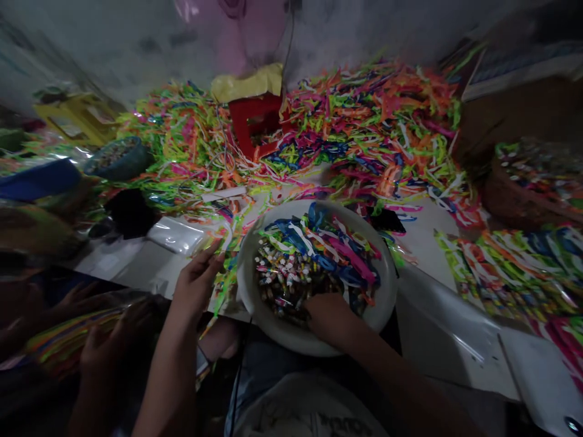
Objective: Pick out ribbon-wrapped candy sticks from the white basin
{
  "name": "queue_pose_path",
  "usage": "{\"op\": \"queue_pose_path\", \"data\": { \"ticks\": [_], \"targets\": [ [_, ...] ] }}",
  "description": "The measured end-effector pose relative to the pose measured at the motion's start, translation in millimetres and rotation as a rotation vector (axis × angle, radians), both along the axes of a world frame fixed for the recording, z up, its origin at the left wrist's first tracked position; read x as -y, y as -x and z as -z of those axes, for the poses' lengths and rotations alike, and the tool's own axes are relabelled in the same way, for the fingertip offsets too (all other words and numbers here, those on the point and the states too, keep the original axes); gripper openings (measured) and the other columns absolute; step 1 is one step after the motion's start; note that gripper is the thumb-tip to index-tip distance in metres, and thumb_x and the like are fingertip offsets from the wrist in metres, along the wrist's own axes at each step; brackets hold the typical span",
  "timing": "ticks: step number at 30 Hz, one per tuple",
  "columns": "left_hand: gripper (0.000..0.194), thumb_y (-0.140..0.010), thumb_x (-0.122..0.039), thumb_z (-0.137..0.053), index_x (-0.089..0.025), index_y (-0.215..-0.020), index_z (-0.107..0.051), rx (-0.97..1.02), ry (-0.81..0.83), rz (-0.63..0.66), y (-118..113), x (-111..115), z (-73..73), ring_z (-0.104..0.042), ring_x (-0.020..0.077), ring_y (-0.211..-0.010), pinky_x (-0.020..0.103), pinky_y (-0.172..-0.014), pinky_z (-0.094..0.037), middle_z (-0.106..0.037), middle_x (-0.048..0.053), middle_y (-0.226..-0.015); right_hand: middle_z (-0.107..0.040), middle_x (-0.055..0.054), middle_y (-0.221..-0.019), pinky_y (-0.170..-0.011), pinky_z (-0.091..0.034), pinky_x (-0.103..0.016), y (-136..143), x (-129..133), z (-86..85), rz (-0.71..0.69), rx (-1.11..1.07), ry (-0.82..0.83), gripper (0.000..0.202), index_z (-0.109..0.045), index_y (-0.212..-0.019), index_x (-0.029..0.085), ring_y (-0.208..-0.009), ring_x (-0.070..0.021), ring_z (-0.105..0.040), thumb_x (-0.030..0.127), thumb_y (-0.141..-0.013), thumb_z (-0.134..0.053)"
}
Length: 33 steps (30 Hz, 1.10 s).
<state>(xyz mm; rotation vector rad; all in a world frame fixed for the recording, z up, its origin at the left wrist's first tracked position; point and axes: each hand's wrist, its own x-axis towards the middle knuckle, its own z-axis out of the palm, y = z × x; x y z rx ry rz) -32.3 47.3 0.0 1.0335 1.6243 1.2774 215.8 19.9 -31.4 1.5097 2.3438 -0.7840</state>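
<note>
A wide white basin (390,285) stands in front of me. Its near left part holds small pieces with white ends (285,267), and coloured rubbery strips (328,237) lie across the far right part. My right hand (328,312) reaches into the small pieces; its fingers are hidden there. Left of the basin, my left hand (198,276) has its fingers closed at the edge of a narrow packet of colourful strips (224,285), mostly green and yellow, which hangs over the table edge. A flat clear plastic bag (177,235) lies beyond this hand.
Heaped coloured strips (387,109) cover the table's back around a red stool (257,121). Filled packets (510,261) lie at right, beside a long clear plastic sheet (450,315). A blue bowl (121,159) stands at left. Another person's hands (107,334) are at lower left.
</note>
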Motion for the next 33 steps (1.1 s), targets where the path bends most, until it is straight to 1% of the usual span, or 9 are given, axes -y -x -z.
{"op": "queue_pose_path", "data": {
  "ticks": [5, 7, 10, 13, 19, 23, 25, 29, 33],
  "targets": [
    [0.065, -0.070, -0.048, -0.067, -0.019, -0.126, -0.053, -0.103, 0.035, 0.132, 10.0, 4.5, 18.5, -0.060, 0.0165, -0.087, 0.024, -0.073, -0.047, -0.069, 0.004, -0.098, -0.069, -0.013, -0.094, -0.078, -0.048, -0.034, -0.1, 2.0, 4.5, 0.005, 0.008, -0.024, 0.025, -0.069, -0.095, 0.015, -0.093, -0.0290, -0.064, 0.016, -0.076, -0.054],
    [0.061, -0.074, -0.048, -0.063, -0.020, -0.127, -0.052, -0.174, 0.015, 0.189, 10.4, 5.0, 19.4, -0.058, 0.0198, -0.102, 0.028, -0.086, -0.045, -0.067, 0.005, -0.108, -0.069, -0.012, -0.094, -0.077, -0.048, -0.035, -0.7, 2.9, 4.8, 0.022, 0.015, -0.031, 0.024, -0.069, -0.096, 0.016, -0.093, -0.0293, -0.064, 0.021, -0.076, -0.056],
    [0.057, -0.079, -0.049, -0.056, -0.019, -0.127, -0.052, -0.320, 0.000, 0.323, 12.2, 3.5, 14.4, -0.049, 0.0237, -0.119, 0.036, -0.102, -0.035, -0.061, 0.007, -0.123, -0.069, -0.014, -0.091, -0.075, -0.048, -0.036, 0.7, 3.4, 5.0, 0.048, 0.042, -0.030, 0.024, -0.070, -0.092, 0.014, -0.090, -0.0309, -0.064, 0.029, -0.078, -0.058],
    [0.055, -0.082, -0.051, -0.050, -0.017, -0.126, -0.054, -0.458, -0.001, 0.440, 17.0, 0.8, 10.9, -0.048, 0.0264, -0.120, 0.041, -0.104, -0.032, -0.058, 0.009, -0.126, -0.070, -0.014, -0.088, -0.074, -0.048, -0.036, 2.8, 3.9, 5.8, 0.058, 0.050, -0.035, 0.027, -0.071, -0.088, 0.013, -0.088, -0.0309, -0.065, 0.035, -0.081, -0.057],
    [0.054, -0.084, -0.050, -0.046, -0.018, -0.126, -0.055, -0.563, 0.025, 0.554, 28.8, -0.9, 12.3, -0.058, 0.0254, -0.108, 0.038, -0.097, -0.041, -0.061, 0.007, -0.122, -0.070, -0.011, -0.089, -0.072, -0.047, -0.036, 2.1, 3.6, 5.5, 0.064, 0.023, -0.070, 0.025, -0.068, -0.094, 0.017, -0.088, -0.0296, -0.065, 0.035, -0.084, -0.054],
    [0.060, -0.079, -0.055, -0.049, -0.014, -0.121, -0.058, -0.524, 0.076, 0.526, 40.9, -3.8, 10.1, -0.057, 0.0272, -0.109, 0.039, -0.098, -0.040, -0.062, 0.008, -0.121, -0.070, -0.009, -0.089, -0.072, -0.047, -0.035, 0.3, 3.1, 4.7, 0.048, 0.019, -0.068, 0.022, -0.068, -0.094, 0.020, -0.088, -0.0289, -0.065, 0.035, -0.082, -0.056],
    [0.062, -0.075, -0.057, -0.053, -0.013, -0.119, -0.060, -0.478, 0.103, 0.496, 52.1, -10.1, 13.9, -0.056, 0.0280, -0.110, 0.040, -0.099, -0.039, -0.061, 0.008, -0.121, -0.070, -0.008, -0.089, -0.071, -0.046, -0.035, 0.2, 3.3, 5.7, 0.037, 0.021, -0.068, 0.024, -0.069, -0.094, 0.021, -0.088, -0.0291, -0.065, 0.037, -0.083, -0.055],
    [0.067, -0.066, -0.060, -0.060, -0.011, -0.111, -0.065, -0.481, 0.147, 0.354, 82.8, -32.6, 38.3, -0.060, 0.0280, -0.102, 0.037, -0.092, -0.044, -0.065, 0.010, -0.114, -0.070, -0.012, -0.087, -0.069, -0.047, -0.037, 2.2, 3.2, 9.0, 0.035, 0.053, -0.067, 0.032, -0.071, -0.089, 0.017, -0.085, -0.0318, -0.065, 0.041, -0.085, -0.051],
    [0.061, -0.063, -0.053, -0.062, -0.011, -0.107, -0.067, -0.557, 0.184, 0.234, 106.2, -54.0, 66.7, -0.063, 0.0278, -0.094, 0.036, -0.084, -0.048, -0.070, 0.010, -0.102, -0.070, -0.013, -0.087, -0.071, -0.047, -0.039, 4.4, 3.5, 10.1, 0.036, 0.059, -0.075, 0.030, -0.071, -0.091, 0.016, -0.086, -0.0318, -0.065, 0.039, -0.084, -0.052]
  ]
}}
